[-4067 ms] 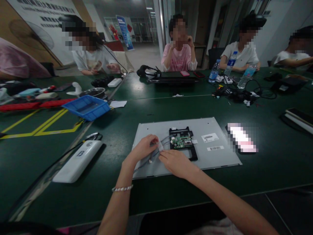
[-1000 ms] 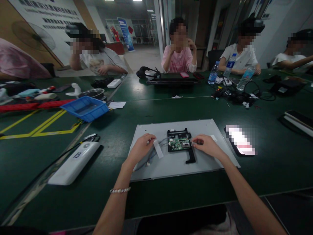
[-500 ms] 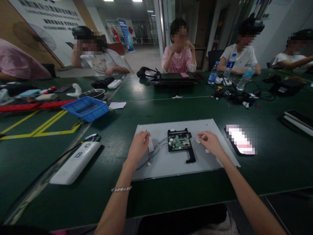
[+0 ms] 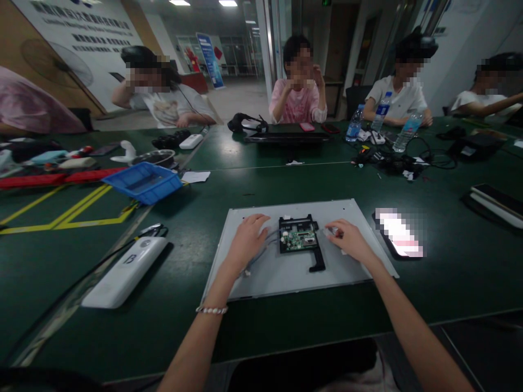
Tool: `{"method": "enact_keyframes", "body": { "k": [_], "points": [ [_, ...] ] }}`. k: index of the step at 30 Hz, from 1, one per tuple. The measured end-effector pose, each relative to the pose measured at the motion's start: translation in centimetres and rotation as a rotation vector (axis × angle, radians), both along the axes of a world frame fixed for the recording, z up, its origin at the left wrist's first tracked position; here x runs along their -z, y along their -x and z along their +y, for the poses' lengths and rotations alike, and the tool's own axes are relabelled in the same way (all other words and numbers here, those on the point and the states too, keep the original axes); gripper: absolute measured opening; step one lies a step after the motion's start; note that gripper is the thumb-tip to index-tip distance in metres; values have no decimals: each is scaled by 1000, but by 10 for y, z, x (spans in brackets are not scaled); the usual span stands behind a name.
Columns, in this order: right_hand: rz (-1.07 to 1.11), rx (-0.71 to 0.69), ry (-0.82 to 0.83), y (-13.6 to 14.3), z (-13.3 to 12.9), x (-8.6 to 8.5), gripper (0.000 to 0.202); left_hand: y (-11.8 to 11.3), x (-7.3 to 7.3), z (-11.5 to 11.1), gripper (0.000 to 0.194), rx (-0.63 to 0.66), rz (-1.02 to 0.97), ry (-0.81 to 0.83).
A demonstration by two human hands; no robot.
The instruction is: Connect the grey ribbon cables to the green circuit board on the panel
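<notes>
A flat grey metal panel (image 4: 261, 283) lies on the green table in front of me. On its middle sits a green circuit board (image 4: 300, 238) in a black plastic frame (image 4: 317, 260). Grey cables (image 4: 261, 255) run left from the board, partly hidden beneath my left hand (image 4: 250, 237). That hand hovers over the panel's left part, fingers stretched toward the board, holding nothing visible. To the right of the board, my right hand (image 4: 345, 237) has thumb and fingers pinched at a small whitish, tape-like piece (image 4: 327, 232); its exact kind is unclear.
A lit phone (image 4: 398, 234) lies right of the panel, a white power bank (image 4: 126, 272) with a cable at left. Farther back are a blue tray (image 4: 143, 182), water bottles (image 4: 408, 132) and a cable tangle (image 4: 392, 160). Several people sit across the table.
My left hand has moved right toward the board and its fingers have opened out, now covering the white strip and part of the cables. My right hand has shifted slightly left, still pinched.
</notes>
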State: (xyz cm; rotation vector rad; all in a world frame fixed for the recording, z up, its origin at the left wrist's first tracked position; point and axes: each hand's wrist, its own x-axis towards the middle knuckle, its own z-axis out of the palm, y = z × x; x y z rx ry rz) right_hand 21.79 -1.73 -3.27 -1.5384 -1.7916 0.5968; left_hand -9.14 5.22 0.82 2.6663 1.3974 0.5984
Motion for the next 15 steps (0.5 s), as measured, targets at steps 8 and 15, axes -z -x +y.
{"method": "enact_keyframes", "body": {
  "k": [8,15],
  "points": [
    [-8,3,14,0,1,-1,24,-58,-2,16,23,76,255,-33],
    [-14,0,15,-1,0,-2,23,-69,5,26,21,36,326,-28]
  ]
}}
